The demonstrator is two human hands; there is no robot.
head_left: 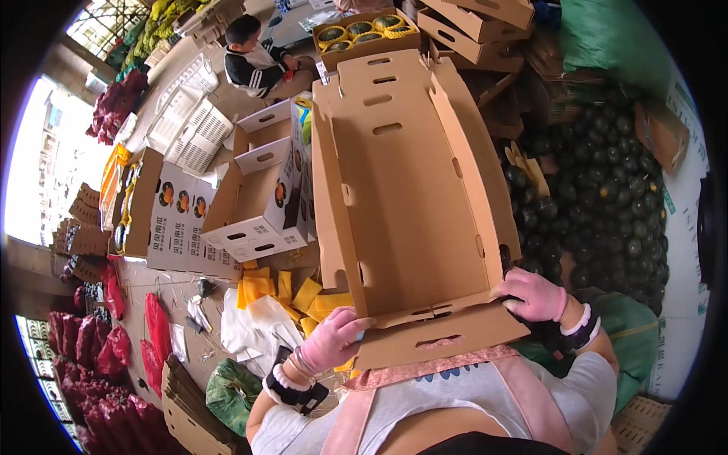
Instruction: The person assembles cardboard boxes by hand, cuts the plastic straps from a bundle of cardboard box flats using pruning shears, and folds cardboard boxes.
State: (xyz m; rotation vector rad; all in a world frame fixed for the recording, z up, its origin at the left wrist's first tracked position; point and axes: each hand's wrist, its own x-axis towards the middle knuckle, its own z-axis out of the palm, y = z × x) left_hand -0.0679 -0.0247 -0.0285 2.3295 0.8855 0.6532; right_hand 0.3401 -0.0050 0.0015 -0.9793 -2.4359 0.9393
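Note:
In front of me lies a long brown cardboard box (409,205), partly folded, with its long side walls raised and the inside bare. Its near end flap (440,337), with a hand slot, leans toward my apron. My left hand (331,340), in a pink glove, grips the near left corner of the box, fingers closed over the edge. At the near right corner my right hand (533,294), also in a pink glove, holds the cardboard between thumb and fingers. The fingertips of both hands are partly hidden by the cardboard.
Dark green squashes (599,205) are heaped on the right. Printed white boxes (265,227) stand at left, near yellow foam nets (296,292) on the floor. A person (262,61) sits beyond, by white crates (197,129). A box of netted squashes (364,34) is at the far end.

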